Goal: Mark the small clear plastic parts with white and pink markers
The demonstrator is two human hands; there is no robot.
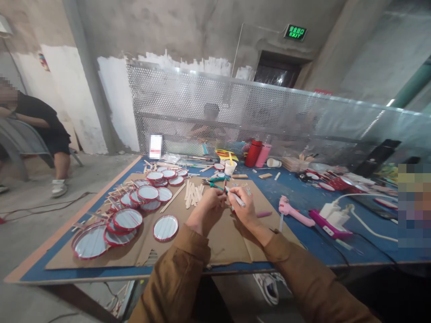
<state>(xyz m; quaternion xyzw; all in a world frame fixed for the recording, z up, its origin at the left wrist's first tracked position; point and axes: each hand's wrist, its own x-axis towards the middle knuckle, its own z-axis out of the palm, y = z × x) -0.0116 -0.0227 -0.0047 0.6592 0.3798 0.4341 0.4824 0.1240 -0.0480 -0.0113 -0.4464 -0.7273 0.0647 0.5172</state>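
Left hand (214, 200) is pinching a small reddish stick (225, 184), right hand (245, 209) is gripping a white pen (239, 198) against or beside it — probably marking — over cardboard (230, 249), inside the bench's (269, 188) near edge; next move is calling for steady fingers.

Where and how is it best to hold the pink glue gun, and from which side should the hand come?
Probably by the middle of its handle, from above and the near side. The gun lies with this slim, straight part stretched rightward, so a grasp could wrap it. A pale stick juts from the left end; the power strip sits close to the right end.
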